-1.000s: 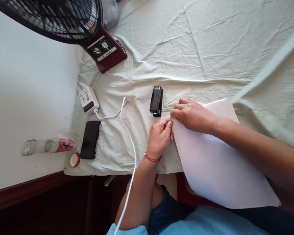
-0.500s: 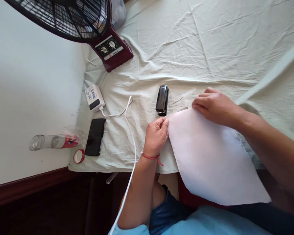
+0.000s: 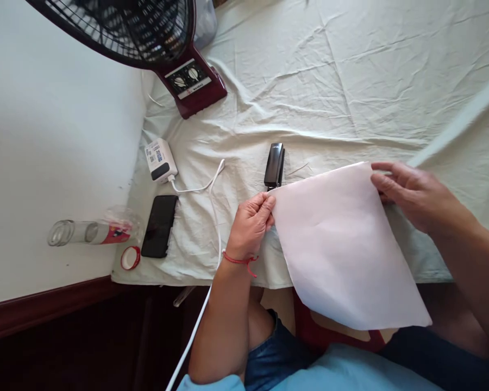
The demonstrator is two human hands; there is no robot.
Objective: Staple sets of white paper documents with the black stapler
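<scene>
Right hand has slid out along the top edge of the paper since a second ago, from beside the left hand to the far right corner, and the sheet now lies flatter and wider. Left hand stays put, fingers pinched shut on the paper's top left corner. Right fingers are loosely spread, tips touching the top right corner; whether they actually pinch it I cannot tell.

One sheet, white, thin and floppy by the look of it: light, easy to crease or tear, likely to sag if lifted from one point. Best held at two corners or along an edge, as now. It overhangs the near edge of the bed, lower part above the lap.

Count, going outward: one red wrist string, one white cable, one phone, one red cap and one bottle at the near left corner, one stapler just beyond the paper, one charger, one fan at the far left.
</scene>
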